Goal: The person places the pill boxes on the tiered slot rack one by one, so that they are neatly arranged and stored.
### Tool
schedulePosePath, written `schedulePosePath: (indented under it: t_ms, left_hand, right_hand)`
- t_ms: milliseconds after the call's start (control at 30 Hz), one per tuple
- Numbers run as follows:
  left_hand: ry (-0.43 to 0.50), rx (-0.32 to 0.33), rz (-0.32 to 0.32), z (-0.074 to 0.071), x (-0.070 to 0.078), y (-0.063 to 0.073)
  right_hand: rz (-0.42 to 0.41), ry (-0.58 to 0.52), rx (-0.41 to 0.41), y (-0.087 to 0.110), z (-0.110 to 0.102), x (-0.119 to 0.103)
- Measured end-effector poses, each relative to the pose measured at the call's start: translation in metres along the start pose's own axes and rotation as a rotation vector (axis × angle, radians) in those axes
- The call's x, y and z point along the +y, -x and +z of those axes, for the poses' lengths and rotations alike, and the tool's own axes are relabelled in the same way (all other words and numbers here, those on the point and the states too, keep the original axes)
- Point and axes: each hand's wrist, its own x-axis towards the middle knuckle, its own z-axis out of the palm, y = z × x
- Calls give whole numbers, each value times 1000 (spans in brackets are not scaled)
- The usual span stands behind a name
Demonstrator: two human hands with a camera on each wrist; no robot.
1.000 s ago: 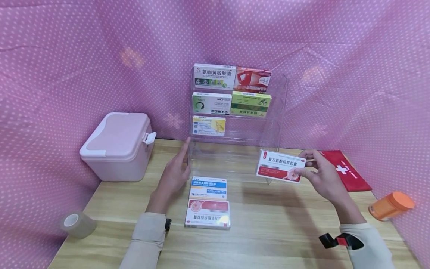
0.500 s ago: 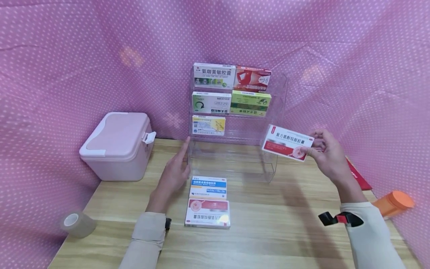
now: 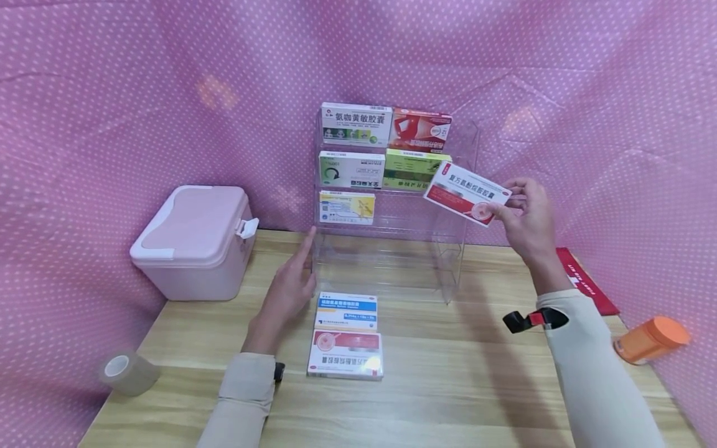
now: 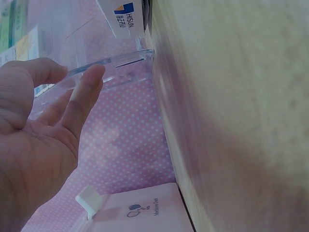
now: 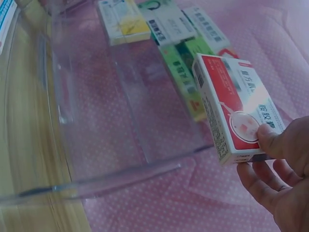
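Note:
My right hand (image 3: 529, 218) pinches a white-and-red medicine box (image 3: 467, 194) by its right end, thumb on the front face. The box is held tilted before the right side of a clear tiered display rack (image 3: 392, 274), partly covering a green medicine box (image 3: 414, 167). In the right wrist view, thumb and fingers grip the box's (image 5: 236, 106) near end. My left hand (image 3: 288, 283) has its fingers extended against the rack's left side; in the left wrist view the thumb and fingertips (image 4: 95, 72) are at its clear edge.
On the rack stand several other medicine boxes, including a yellow-and-white one (image 3: 347, 208). A blue-and-white box (image 3: 347, 311) and a red-and-white box (image 3: 344, 354) lie in front. Around them are a pink case (image 3: 193, 242), tape roll (image 3: 130, 373), red first-aid pouch (image 3: 588, 283) and orange bottle (image 3: 652, 340).
My right hand has raised the white-and-red medicine box from beside the rack's lower tier to its middle tier, tilting it more. The left hand has stayed at the rack's side.

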Motion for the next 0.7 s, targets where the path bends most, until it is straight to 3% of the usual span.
schedulePosePath:
  t_ms: [200, 467, 700]
  left_hand:
    - [-1, -1, -2, 0, 0, 0]
    - [-3, -5, -11, 1, -2, -1]
    - [6, -7, -15, 1, -1, -2]
  right_hand:
    - [-58, 73, 12, -10, 16, -11]
    - [-164, 75, 14, -22, 35, -19]
    - [-160, 125, -53, -24, 53, -23]
